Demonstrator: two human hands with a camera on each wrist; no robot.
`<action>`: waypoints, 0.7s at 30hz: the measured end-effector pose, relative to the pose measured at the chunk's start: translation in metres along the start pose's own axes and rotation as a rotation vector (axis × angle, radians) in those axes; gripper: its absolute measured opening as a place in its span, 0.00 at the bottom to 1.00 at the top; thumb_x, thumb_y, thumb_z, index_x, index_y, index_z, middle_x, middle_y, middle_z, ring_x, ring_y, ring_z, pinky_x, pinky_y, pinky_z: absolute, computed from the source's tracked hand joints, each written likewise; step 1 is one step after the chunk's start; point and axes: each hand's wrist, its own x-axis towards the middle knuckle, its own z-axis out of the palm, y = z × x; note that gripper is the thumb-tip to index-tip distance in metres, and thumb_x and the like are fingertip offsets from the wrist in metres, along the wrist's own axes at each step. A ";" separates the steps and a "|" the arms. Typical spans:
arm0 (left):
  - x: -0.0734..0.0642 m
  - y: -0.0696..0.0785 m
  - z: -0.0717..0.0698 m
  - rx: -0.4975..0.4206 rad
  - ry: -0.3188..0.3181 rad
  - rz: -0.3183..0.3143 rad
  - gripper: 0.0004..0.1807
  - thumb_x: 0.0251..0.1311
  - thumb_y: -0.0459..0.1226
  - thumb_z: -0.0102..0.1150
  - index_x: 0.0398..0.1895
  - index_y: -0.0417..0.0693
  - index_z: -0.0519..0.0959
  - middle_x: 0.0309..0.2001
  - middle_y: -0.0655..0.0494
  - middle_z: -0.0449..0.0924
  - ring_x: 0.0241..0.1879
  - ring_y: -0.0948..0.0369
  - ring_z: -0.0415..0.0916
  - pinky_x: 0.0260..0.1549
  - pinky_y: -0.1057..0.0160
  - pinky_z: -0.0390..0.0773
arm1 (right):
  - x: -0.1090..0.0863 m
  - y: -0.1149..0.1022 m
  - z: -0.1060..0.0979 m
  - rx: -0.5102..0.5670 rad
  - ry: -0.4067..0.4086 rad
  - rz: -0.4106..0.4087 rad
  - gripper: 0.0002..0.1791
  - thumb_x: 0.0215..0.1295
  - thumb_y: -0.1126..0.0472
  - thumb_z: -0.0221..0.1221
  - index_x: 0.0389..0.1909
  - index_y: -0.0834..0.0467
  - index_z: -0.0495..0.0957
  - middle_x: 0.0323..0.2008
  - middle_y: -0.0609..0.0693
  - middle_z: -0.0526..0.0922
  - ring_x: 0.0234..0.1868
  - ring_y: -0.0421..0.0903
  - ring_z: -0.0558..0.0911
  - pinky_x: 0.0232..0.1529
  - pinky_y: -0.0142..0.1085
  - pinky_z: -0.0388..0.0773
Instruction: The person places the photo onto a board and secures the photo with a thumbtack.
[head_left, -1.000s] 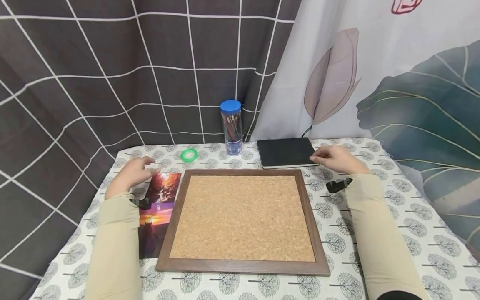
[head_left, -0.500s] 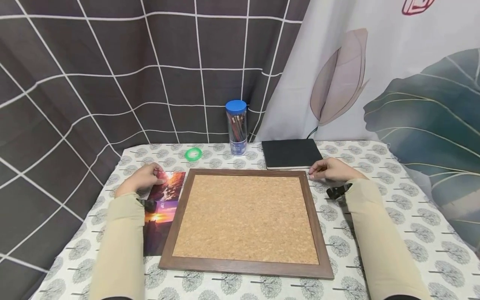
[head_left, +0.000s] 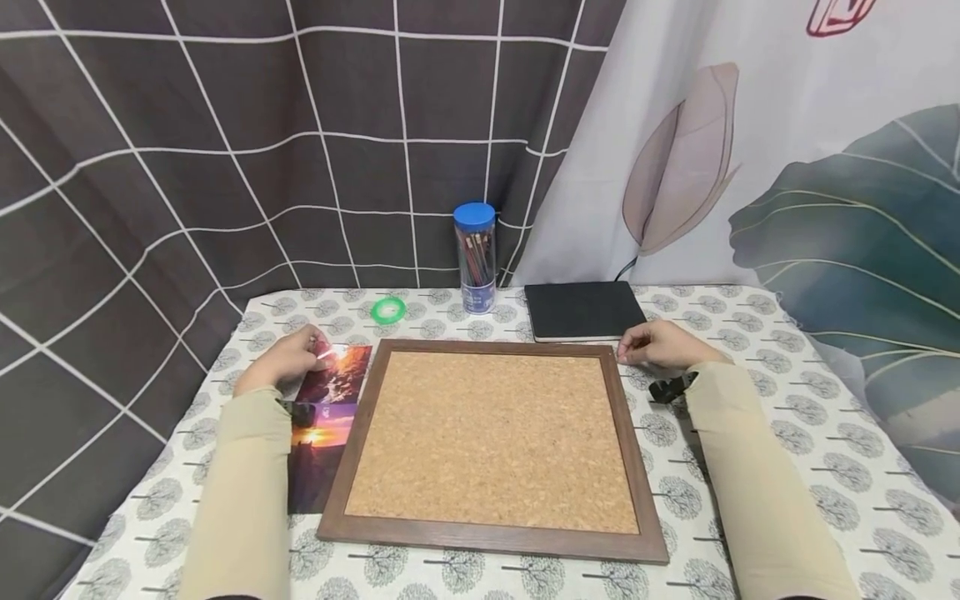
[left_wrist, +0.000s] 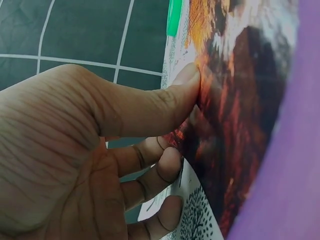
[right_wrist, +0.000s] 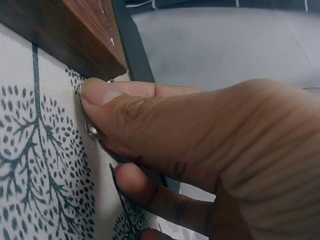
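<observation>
My left hand (head_left: 288, 357) pinches the left edge of the upper photo print (head_left: 341, 373), a red, fiery scene. In the left wrist view the thumb (left_wrist: 186, 85) lies on its face, fingers behind the edge. Below it lies a second print with a purple sunset (head_left: 322, 450). At the top right corner of a wooden-framed cork board (head_left: 491, 442), my right hand (head_left: 660, 343) has its thumb and fingers together at the tablecloth. The right wrist view shows a small shiny silver piece (right_wrist: 92, 131) at those fingertips, like a thumbtack; most of it is hidden.
A black notebook (head_left: 585, 310) lies behind the right hand. Farther back stand a clear, blue-lidded tube of pencils (head_left: 475, 258) and a green tape roll (head_left: 387, 310). Curtains (head_left: 360, 167) hang behind the tree-patterned tablecloth (head_left: 750, 333).
The left hand has come down onto the upper print and taken its edge. The right hand has shifted from the notebook's corner down to the board's corner. The head view has turned slightly.
</observation>
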 end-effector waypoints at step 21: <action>-0.020 0.021 -0.039 -0.023 0.395 0.071 0.12 0.64 0.39 0.68 0.44 0.40 0.86 0.36 0.45 0.87 0.30 0.63 0.79 0.31 0.63 0.77 | 0.000 -0.047 -0.005 -0.114 0.216 -0.176 0.06 0.70 0.55 0.64 0.39 0.51 0.87 0.35 0.47 0.88 0.34 0.47 0.82 0.34 0.35 0.77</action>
